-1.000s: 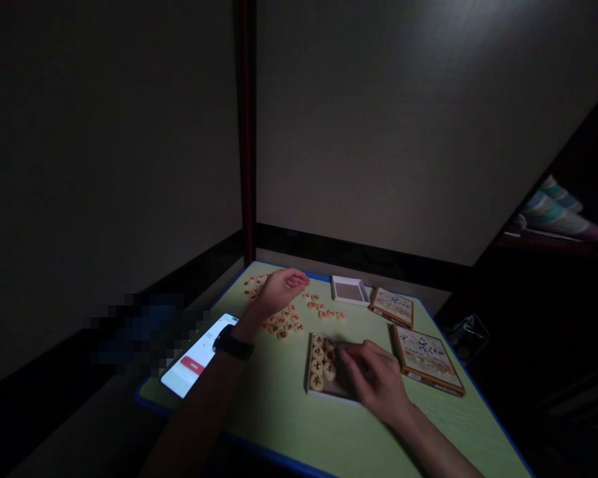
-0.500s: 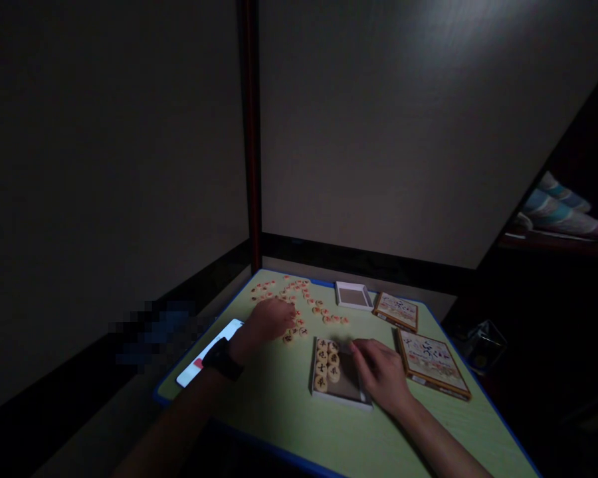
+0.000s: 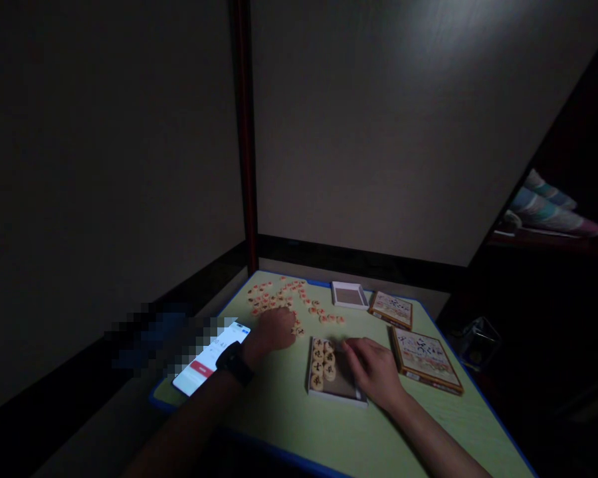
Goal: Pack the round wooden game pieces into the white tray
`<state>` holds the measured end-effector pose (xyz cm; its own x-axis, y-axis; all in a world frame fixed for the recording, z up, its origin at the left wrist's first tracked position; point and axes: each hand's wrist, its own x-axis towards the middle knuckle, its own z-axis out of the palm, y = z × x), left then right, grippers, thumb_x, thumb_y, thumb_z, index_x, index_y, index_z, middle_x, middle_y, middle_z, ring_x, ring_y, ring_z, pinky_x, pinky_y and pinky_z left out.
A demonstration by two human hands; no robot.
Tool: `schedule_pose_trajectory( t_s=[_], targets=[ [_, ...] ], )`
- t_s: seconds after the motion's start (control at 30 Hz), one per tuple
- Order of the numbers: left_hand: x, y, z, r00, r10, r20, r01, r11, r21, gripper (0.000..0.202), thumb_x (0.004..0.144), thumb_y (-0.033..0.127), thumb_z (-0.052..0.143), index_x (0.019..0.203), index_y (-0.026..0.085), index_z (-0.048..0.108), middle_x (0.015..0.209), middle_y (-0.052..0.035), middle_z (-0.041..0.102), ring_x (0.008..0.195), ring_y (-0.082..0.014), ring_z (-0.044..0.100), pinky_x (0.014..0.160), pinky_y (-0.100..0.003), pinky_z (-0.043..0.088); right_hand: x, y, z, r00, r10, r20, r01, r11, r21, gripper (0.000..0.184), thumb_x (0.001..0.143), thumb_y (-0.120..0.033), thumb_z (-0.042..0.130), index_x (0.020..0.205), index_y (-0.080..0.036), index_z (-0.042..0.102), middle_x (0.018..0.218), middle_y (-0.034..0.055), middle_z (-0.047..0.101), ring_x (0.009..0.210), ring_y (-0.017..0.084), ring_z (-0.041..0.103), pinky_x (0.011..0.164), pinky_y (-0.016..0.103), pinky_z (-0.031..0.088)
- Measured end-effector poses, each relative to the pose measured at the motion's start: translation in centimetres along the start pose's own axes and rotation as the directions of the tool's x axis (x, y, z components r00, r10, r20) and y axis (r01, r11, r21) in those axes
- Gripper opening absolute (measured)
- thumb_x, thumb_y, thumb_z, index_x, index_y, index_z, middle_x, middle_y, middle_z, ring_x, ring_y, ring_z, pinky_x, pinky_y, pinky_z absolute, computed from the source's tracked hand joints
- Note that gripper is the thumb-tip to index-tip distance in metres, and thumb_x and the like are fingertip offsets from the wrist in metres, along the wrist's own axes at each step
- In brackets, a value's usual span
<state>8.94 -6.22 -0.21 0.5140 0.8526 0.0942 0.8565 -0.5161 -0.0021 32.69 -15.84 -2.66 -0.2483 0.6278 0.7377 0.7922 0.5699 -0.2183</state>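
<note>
My left hand (image 3: 275,328), with a dark watch on its wrist, is low over the near edge of a scattered group of round Chinese chess pieces (image 3: 265,303). Its fingers are curled down and their tips are hidden. My right hand (image 3: 376,368) leans over the right side of a shallow white box (image 3: 339,399), thumb and fingers drawn together. A dark blur lies at its fingertips, and I cannot make out what is held. Inside the box, black-marked chess pieces (image 3: 317,366) fill two columns on the left.
A lit phone (image 3: 192,382) lies at the left table edge beside my left wrist. Behind stand another shallow white box (image 3: 349,296) and two printed box lids (image 3: 391,309), (image 3: 425,358) to the right. The green table (image 3: 279,405) has a blue rim and meets the wall.
My left hand has come slightly nearer to me and now covers the place where some near pieces showed. My right hand has shifted a little left over the box. The view has turned slightly.
</note>
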Motion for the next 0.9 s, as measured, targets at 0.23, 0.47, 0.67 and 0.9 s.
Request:
schedule_pose_trajectory(
  t_s=[0.23, 0.47, 0.67, 0.9],
  targets=[
    [0.3, -0.4, 0.2, 0.999, 0.046, 0.002, -0.046, 0.999, 0.011, 0.015, 0.085, 0.026, 0.056, 0.092, 0.016, 0.063, 0.1, -0.0116, 0.065, 0.099, -0.0262, 0.06, 0.086, -0.036, 0.046, -0.1, 0.0, 0.0, 0.999, 0.022, 0.03, -0.022, 1.0, 0.004, 0.026, 0.097, -0.026, 0.045, 0.085, -0.016, 0.065, 0.069, 0.0052, 0.067, 0.061, 0.015, 0.062, 0.06, 0.024, 0.045],
    [1.1, -2.4, -1.1, 0.998, 0.002, -0.065, -0.006, 0.998, -0.061, 0.013, 0.09, 0.023, 0.052, 0.095, 0.015, 0.062, 0.1, -0.0123, 0.066, 0.099, -0.0254, 0.061, 0.087, -0.035, 0.046, 0.0, 0.0, 0.0, 0.998, 0.026, 0.053, -0.027, 0.999, 0.019, 0.024, 0.096, -0.026, 0.045, 0.087, -0.016, 0.066, 0.07, 0.0055, 0.068, 0.062, 0.016, 0.062, 0.061, 0.024, 0.045],
    [1.6, -3.2, -2.1, 0.997, -0.014, -0.073, 0.007, 0.995, -0.1, 0.019, 0.087, 0.016, 0.051, 0.102, 0.014, 0.062, 0.102, -0.0114, 0.068, 0.1, -0.0234, 0.061, 0.088, -0.032, 0.045, 0.0, -0.1, 0.0, 0.998, 0.015, 0.063, -0.017, 1.0, 0.02, 0.024, 0.097, -0.026, 0.045, 0.087, -0.016, 0.065, 0.069, 0.005, 0.067, 0.062, 0.016, 0.062, 0.06, 0.024, 0.044],
    [1.7, -2.2, -0.6, 0.998, 0.041, -0.043, -0.045, 0.995, -0.088, 0.019, 0.087, 0.018, 0.05, 0.099, 0.015, 0.065, 0.1, -0.0107, 0.068, 0.099, -0.0236, 0.061, 0.089, -0.034, 0.046, -0.1, 0.0, 0.1, 0.996, 0.018, 0.083, -0.019, 1.0, 0.016, 0.026, 0.097, -0.027, 0.044, 0.085, -0.017, 0.065, 0.068, 0.0045, 0.066, 0.062, 0.016, 0.061, 0.06, 0.025, 0.044]
  ],
)
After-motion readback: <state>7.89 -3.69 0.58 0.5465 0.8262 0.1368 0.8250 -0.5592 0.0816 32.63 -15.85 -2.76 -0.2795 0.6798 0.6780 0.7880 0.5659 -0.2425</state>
